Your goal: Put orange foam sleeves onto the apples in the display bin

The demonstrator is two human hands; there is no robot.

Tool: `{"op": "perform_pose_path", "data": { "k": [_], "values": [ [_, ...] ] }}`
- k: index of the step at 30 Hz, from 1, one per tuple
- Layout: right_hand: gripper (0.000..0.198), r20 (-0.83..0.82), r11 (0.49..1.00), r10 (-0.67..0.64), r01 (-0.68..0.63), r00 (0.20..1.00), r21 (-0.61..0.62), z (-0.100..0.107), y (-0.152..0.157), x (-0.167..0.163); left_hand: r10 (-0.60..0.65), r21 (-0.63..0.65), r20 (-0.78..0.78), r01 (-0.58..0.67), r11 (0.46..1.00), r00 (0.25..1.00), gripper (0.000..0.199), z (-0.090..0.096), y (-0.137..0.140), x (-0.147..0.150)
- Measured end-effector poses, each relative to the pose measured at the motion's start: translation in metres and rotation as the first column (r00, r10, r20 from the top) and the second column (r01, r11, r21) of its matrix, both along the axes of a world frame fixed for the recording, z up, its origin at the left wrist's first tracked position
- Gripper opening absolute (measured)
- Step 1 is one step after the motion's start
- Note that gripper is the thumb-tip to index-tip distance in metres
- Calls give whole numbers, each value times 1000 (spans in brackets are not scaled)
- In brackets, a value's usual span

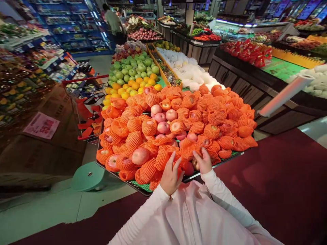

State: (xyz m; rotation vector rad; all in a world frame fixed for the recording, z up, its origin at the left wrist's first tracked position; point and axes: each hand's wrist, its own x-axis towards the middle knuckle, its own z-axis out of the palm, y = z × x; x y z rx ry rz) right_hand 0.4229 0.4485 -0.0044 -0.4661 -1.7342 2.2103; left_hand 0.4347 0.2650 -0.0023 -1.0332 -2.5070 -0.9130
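Note:
My left hand (170, 176) is over the front of the fruit display, fingers spread apart and seemingly holding nothing. To its right, my right hand (204, 162) has its fingers parted beside a slightly blurred orange foam net (188, 149); whether a fingertip touches the net cannot be made out. A red apple (188, 168) lies low between both hands, partly hidden. Around them are many apples in orange foam nets (149, 170). Several bare pink apples (163, 127) show in the middle of the pile, and another bare apple (140, 156) rests left of my left hand.
A black-edged display tray (139, 191) carries the pile. Behind it are oranges (125, 95), green fruit (131, 69) and white-netted fruit (189, 68). A shopping cart (85, 80) and a green stool (89, 175) stand left. A plastic roll (284, 96) sticks out right. A person (113, 22) stands far back.

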Motion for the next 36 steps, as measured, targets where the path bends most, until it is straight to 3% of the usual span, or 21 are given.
{"op": "perform_pose_path", "data": {
  "k": [2, 4, 9, 14, 17, 19, 22, 24, 27, 29, 31, 34, 36],
  "values": [
    [45, -33, 982, -173, 170, 984, -80, 5, 11, 7, -112, -162, -2, 110, 981, 994, 48, -9, -1, 0],
    [45, -59, 950, -305, 300, 950, -86, 10, 24, 21, -197, -324, 22, 194, 926, 980, 36, -17, 1, -5],
    [55, -101, 824, -565, 567, 819, -10, 14, 55, 78, -91, -539, 90, 126, 833, 992, 50, -26, 13, -32],
    [54, -55, 710, -703, 694, 709, -121, 7, 65, 141, -62, -590, 81, 98, 802, 995, 36, -27, 18, -48],
    [49, 17, 597, -801, 801, 598, -45, -2, 65, 165, -103, -562, 65, 122, 818, 993, 29, -31, 17, -43],
    [45, 26, 559, -829, 828, 558, 43, -8, 64, 172, -124, -534, 57, 135, 835, 991, 25, -30, 14, -39],
    [46, 11, 603, -793, 783, 609, 154, -10, 61, 172, -94, -405, -2, 86, 910, 996, 23, -19, 4, -48],
    [45, -4, 637, -764, 754, 646, 161, -8, 58, 168, 2, -269, -42, -13, 963, 999, 23, -3, -5, -66],
    [41, -9, 686, -724, 722, 689, 93, -4, 54, 160, 248, -160, -46, -253, 954, 968, 23, 27, -22, -104],
    [39, -9, 694, -716, 713, 698, 101, -5, 52, 155, 394, -211, -13, -388, 897, 919, 29, 42, -34, -127],
    [37, -14, 695, -710, 703, 704, 151, -8, 50, 152, 434, -368, 41, -390, 844, 900, 32, 48, -44, -141],
    [37, -13, 711, -687, 676, 727, 191, -13, 46, 147, 339, -507, 51, -268, 819, 940, 43, 48, -52, -140],
    [38, -13, 724, -672, 660, 741, 202, -15, 43, 144, 253, -464, -15, -231, 855, 967, 48, 46, -53, -132]
  ]
}}
